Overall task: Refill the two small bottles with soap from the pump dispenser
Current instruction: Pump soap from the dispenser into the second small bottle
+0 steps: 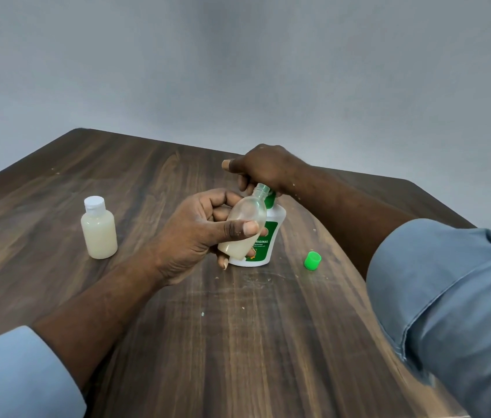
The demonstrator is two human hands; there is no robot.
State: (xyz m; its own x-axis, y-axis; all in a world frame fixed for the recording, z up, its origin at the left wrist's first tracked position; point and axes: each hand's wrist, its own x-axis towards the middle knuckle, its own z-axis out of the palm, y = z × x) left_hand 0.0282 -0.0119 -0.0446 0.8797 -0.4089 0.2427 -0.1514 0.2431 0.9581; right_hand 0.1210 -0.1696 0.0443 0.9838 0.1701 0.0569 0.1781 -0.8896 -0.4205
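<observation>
- Head view: the left hand (202, 233) gripped the tilted open bottle (245, 227), holding its mouth to the spout of the pump dispenser (270, 236) at mid-tabletop (238, 342).
- The right hand (264, 170) curled over the pump, likely to press it.
- The capped bottle (99, 229) stood left, full; the green cap (312, 260) lay right.

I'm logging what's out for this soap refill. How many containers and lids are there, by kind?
Small bottles: 2 (capped bottle; open bottle, held in the left hand)
Pump dispensers: 1 (pump dispenser, its top gripped by the right hand)
Loose caps: 1 (green cap)
Total: 4
</observation>
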